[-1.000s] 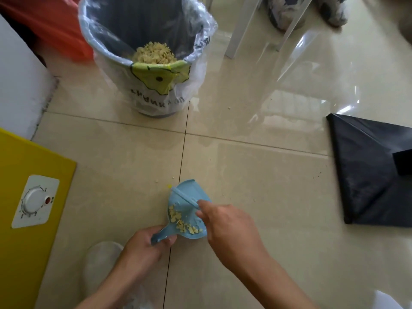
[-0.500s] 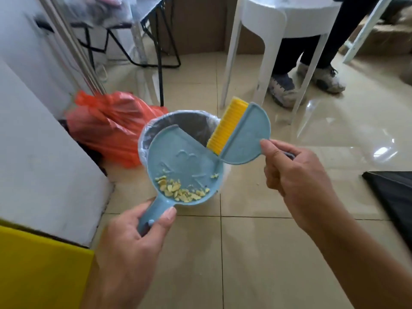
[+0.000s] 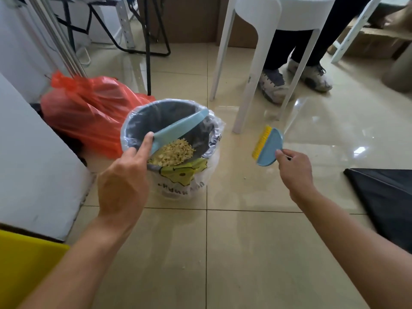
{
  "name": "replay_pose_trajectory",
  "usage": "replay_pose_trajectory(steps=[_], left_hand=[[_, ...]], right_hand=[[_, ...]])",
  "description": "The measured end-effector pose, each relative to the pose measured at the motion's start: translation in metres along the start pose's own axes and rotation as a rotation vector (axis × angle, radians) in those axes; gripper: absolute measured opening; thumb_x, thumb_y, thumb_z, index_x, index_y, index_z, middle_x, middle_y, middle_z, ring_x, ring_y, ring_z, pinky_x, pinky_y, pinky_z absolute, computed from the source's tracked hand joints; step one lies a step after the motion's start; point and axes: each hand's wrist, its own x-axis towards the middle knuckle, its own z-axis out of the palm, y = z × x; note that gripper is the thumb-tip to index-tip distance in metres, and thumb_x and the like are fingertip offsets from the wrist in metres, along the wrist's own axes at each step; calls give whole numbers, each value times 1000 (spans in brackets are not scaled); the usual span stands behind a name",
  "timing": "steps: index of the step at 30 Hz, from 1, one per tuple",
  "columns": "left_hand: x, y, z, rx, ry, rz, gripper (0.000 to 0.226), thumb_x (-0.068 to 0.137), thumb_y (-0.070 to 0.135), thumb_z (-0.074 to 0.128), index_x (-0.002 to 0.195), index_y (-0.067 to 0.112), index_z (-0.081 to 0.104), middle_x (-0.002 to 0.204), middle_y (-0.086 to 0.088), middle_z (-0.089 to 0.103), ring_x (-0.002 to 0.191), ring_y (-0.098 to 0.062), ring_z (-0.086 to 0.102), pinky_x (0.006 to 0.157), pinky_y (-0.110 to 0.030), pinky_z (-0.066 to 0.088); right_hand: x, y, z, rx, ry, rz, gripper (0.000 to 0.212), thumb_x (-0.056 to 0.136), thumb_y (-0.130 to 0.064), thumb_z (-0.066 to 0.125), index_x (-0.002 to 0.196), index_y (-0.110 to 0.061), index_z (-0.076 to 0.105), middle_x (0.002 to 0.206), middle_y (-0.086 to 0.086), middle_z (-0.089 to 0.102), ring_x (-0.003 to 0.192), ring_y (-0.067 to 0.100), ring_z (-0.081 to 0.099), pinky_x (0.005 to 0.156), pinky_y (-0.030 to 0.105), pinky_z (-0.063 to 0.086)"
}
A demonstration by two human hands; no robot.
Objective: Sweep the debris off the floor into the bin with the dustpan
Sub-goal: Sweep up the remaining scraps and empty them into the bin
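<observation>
My left hand (image 3: pixel 124 186) grips the handle of a light blue dustpan (image 3: pixel 178 130), which is tipped on its side over the mouth of the bin (image 3: pixel 133 121). The bin is grey with a clear plastic liner and holds a heap of pale yellow debris (image 3: pixel 172 152). My right hand (image 3: pixel 294 168) holds a small blue brush with yellow bristles (image 3: pixel 267 146) in the air to the right of the bin, apart from it. A few crumbs (image 3: pixel 184 267) lie on the beige tiled floor in front of me.
An orange plastic bag (image 3: pixel 89 108) lies behind the bin on the left. A white stool (image 3: pixel 267 52) and another person's feet (image 3: pixel 274 85) are behind it on the right. A black sheet (image 3: pixel 383 197) lies at right, a white block (image 3: pixel 33 163) and a yellow panel (image 3: pixel 22 264) at left.
The dustpan was lifted from the floor, then tipped over the bin, and its debris is no longer on it. The brush moved away to the right.
</observation>
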Motion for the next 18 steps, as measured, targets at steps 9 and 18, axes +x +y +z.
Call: replay_pose_trajectory(steps=[9,18], left_hand=[[-31,42,-47,-456,-29,-227,52,98,26,63,148,16,54,101,-20,78,77,-37,72,71,-48,62],[-101,53,-85,-597,-1,-248,47,93,42,55,130,15,68,77,-17,76,48,-25,59,61,-22,48]], right_hand=[[11,61,45,-1114,-287,-583,23,92,-11,52,111,-13,65,96,12,70,90,35,68,68,38,48],[-149,133,-19,-1074,-538,-795,42,70,-17,47,108,-18,67,61,-4,55,47,20,54,42,27,26]])
